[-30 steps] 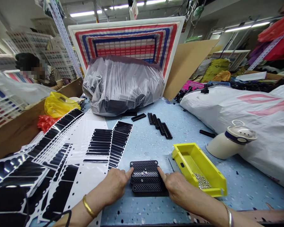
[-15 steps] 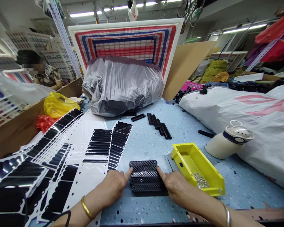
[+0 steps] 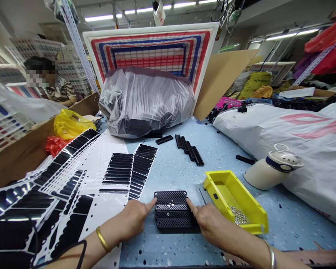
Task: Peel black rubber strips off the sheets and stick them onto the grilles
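Several black strips (image 3: 174, 223) lie flat, one beyond another in a close-set block, on the blue speckled table (image 3: 162, 164), directly in front of the person. Taking the block as the clock's centre, with 12 o'clock away from the person, the strips' long axes run from 9 to 3 o'clock; both ends look alike, so neither reads as a front.

The left hand (image 3: 136, 219) sits between 8 and 9 o'clock, its index finger stretched out to the block's left end near the far side. The right hand (image 3: 208, 220), between 3 and 4 o'clock, mirrors it at the right end. Neither hand is wrapped around the block: the index fingertips meet its ends and the other fingers are curled under. Whether those curled fingers hold anything cannot be told.

The strips have rounded ends and a fine cross-hatched surface; a middle one catches the light with a paler, slanted sheen. Small silvery spots dot the top, at the farthest strip's ends and around the middle.

A yellow bin (image 3: 218, 183) with small metal pieces (image 3: 239, 215) stands at 3 o'clock. Loose black pieces (image 3: 189, 149) lie between 12 and 1, and a sheet of black strips (image 3: 117, 170) at 10.
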`<state>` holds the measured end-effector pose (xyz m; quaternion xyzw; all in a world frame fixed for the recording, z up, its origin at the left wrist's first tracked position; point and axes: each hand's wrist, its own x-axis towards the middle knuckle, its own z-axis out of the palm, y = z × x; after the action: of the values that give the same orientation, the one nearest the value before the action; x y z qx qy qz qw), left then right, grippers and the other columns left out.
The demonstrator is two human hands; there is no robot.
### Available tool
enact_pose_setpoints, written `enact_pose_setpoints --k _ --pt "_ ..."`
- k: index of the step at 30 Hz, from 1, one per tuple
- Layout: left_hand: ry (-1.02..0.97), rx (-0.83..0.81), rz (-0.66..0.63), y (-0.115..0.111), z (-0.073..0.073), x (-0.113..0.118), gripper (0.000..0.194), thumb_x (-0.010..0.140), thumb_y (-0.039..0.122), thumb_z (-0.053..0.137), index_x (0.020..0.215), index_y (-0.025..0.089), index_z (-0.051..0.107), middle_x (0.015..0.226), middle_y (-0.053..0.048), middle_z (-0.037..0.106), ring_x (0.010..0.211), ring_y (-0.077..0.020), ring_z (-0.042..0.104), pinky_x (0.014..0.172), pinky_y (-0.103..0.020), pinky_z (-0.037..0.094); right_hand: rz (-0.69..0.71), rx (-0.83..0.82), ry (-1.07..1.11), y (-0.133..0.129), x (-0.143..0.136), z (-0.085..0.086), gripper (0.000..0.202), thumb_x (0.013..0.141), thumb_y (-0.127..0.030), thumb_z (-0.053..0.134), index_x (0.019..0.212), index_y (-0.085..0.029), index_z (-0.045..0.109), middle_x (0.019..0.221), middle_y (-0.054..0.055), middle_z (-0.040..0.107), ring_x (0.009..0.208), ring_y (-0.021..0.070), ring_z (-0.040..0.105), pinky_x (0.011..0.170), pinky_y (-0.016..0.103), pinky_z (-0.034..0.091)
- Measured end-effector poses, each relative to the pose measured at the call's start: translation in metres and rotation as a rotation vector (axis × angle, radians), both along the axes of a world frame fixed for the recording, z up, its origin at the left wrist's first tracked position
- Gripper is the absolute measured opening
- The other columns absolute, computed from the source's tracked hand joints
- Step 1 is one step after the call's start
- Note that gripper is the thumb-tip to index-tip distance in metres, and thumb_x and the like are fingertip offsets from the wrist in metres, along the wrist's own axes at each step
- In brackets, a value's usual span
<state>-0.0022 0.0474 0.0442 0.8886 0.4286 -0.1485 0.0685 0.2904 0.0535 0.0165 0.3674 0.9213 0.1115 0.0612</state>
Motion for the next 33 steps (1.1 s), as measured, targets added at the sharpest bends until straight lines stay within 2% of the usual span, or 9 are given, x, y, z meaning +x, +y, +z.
enact_pose_setpoints --k 3,9,15,19,23,26,28,31,33 --pt "-0.018 -0.031 0.061 -0.003 -0.006 -0.001 0.082 0.075 -0.004 0.049 0.153 0.012 0.029 0.092 -0.014 0.075 0.079 -0.0257 0.071 0.070 -0.036 0.056 -0.005 0.000 -0.013 -0.001 0.000 0.000 0.081 0.055 0.002 0.047 0.136 0.005 0.054 0.057 0.013 0.067 0.050 0.0211 0.059 0.049 0.035 0.017" --pt "-0.125 0.021 0.051 -0.005 -0.016 0.000 0.079 0.079 -0.005 0.046 0.153 0.016 0.029 0.091 -0.011 0.075 0.076 -0.0227 0.069 0.070 -0.034 0.054 -0.006 -0.006 0.002 -0.002 0.000 -0.002 0.081 0.054 0.002 0.047 0.135 0.006 0.054 0.059 0.014 0.068 0.050 0.0209 0.059 0.049 0.034 0.017" --pt "0.002 0.027 -0.032 0.000 -0.002 0.001 0.082 0.075 -0.007 0.044 0.153 0.014 0.030 0.086 -0.013 0.073 0.074 -0.0268 0.070 0.065 -0.038 0.055 0.002 0.032 0.014 -0.001 -0.002 0.000 0.078 0.055 0.000 0.047 0.133 0.006 0.057 0.053 0.012 0.064 0.047 0.0193 0.054 0.049 0.035 0.017" --pt "-0.062 -0.015 -0.014 0.004 0.004 -0.001 0.079 0.076 -0.007 0.045 0.151 0.015 0.035 0.089 -0.013 0.075 0.077 -0.0274 0.071 0.068 -0.038 0.056 0.004 0.045 0.008 -0.003 -0.002 0.002 0.077 0.056 0.000 0.048 0.132 0.005 0.058 0.054 0.011 0.064 0.047 0.0180 0.052 0.049 0.034 0.017" --pt "-0.113 -0.006 0.029 0.006 0.001 -0.003 0.076 0.076 -0.005 0.048 0.149 0.016 0.039 0.089 -0.012 0.076 0.076 -0.0262 0.072 0.068 -0.037 0.056 -0.015 0.007 0.055 -0.003 0.000 0.001 0.075 0.060 0.002 0.046 0.134 0.004 0.056 0.056 0.010 0.063 0.050 0.0176 0.051 0.051 0.033 0.019" --pt "-0.264 0.013 0.047 0.006 -0.004 -0.004 0.064 0.079 -0.002 0.049 0.140 0.018 0.049 0.086 -0.009 0.076 0.073 -0.0232 0.071 0.067 -0.033 0.055 -0.072 -0.103 0.141 0.001 0.000 0.010 0.069 0.068 0.002 0.043 0.136 0.001 0.054 0.061 0.010 0.065 0.054 0.0182 0.055 0.052 0.031 0.023" --pt "-0.366 0.042 0.070 0.005 -0.006 -0.002 0.056 0.081 0.000 0.048 0.133 0.018 0.055 0.085 -0.008 0.076 0.072 -0.0222 0.071 0.067 -0.031 0.055 -0.121 -0.215 0.197 0.006 -0.003 0.021 0.059 0.074 0.002 0.040 0.129 -0.004 0.060 0.066 0.010 0.068 0.056 0.0178 0.058 0.053 0.029 0.026" --pt "-0.473 0.076 0.082 0.003 -0.007 0.007 0.051 0.084 0.003 0.048 0.132 0.019 0.055 0.087 -0.007 0.075 0.075 -0.0219 0.071 0.069 -0.031 0.055 -0.158 -0.284 0.272 0.011 -0.012 0.035 0.047 0.078 0.000 0.039 0.112 -0.011 0.069 0.073 0.010 0.072 0.061 0.0182 0.062 0.055 0.027 0.031" --pt "-0.507 0.073 0.057 0.002 -0.004 0.016 0.053 0.084 0.004 0.049 0.134 0.022 0.053 0.088 -0.006 0.075 0.076 -0.0214 0.070 0.072 -0.031 0.055 -0.131 -0.283 0.321 0.013 -0.020 0.039 0.045 0.080 -0.002 0.039 0.112 -0.015 0.069 0.077 0.010 0.074 0.065 0.0188 0.065 0.057 0.027 0.035"
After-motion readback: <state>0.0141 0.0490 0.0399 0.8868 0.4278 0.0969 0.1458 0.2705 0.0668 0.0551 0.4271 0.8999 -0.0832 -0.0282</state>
